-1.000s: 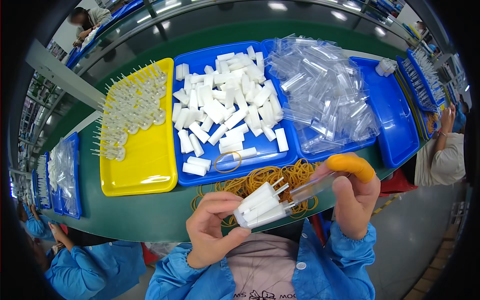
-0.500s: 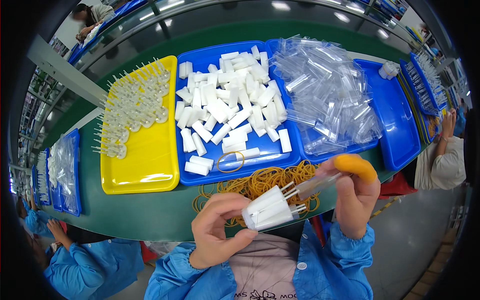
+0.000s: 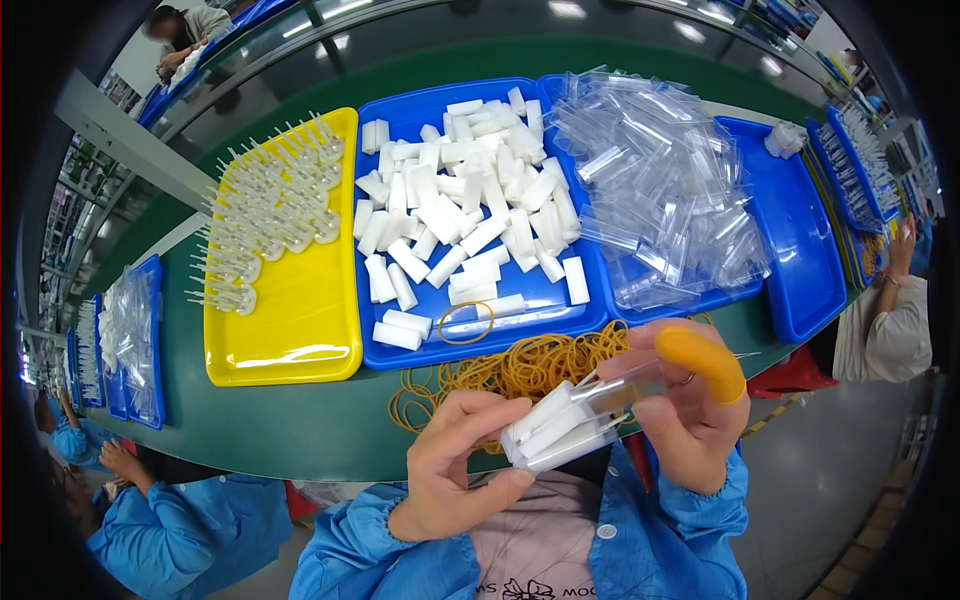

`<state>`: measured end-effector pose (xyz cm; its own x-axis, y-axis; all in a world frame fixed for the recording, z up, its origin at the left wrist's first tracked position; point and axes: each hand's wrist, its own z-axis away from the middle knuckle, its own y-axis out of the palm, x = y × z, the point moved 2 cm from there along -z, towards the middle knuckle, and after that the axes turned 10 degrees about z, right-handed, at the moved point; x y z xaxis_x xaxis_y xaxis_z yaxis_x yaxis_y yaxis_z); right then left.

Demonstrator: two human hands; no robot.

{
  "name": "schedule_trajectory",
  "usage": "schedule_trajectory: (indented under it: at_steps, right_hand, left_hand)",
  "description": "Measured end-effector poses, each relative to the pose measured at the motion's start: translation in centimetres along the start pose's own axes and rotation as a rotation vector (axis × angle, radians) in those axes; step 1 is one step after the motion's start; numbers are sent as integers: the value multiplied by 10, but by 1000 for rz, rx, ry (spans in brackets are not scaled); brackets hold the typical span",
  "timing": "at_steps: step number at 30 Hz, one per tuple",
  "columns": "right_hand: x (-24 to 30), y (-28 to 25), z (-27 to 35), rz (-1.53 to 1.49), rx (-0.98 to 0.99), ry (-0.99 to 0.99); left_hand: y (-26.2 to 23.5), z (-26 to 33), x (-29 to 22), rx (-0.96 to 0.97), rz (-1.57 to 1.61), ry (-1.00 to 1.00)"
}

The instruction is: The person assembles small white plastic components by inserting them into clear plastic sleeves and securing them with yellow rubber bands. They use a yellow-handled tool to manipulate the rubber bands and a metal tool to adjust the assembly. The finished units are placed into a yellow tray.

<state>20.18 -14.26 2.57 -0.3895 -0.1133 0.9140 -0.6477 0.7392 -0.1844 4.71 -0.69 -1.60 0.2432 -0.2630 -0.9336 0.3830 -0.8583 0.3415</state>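
Note:
My left hand (image 3: 455,468) and my right hand (image 3: 690,405) together hold a clear plastic sleeve with white blocks (image 3: 560,428) inside it, close to my chest. The left hand grips the end with the white blocks; the right hand, with an orange rubber cot (image 3: 703,358) on one finger, pinches the clear end. Just beyond the hands lies a heap of yellow rubber bands (image 3: 520,365) on the green belt.
A blue tray (image 3: 400,140) holds many white blocks, a second blue tray (image 3: 800,250) holds clear sleeves, and a yellow tray (image 3: 290,335) holds clear spiked parts. Other people in blue coats work at the lower left and right edge.
The bundle has tilted slightly and my left hand has shifted its fingers along the white blocks. The trays have not moved.

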Motion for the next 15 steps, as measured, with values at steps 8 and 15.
schedule_trajectory:
  at_steps: [8, 15]
  right_hand:
    - [-1, -1, 6, -181, 35, 13]
    - [0, -2, 8, -201, 51, 43]
  left_hand:
    - [3, -1, -7, 93, -276, 130]
    - [5, -8, -7, 181, -232, 96]
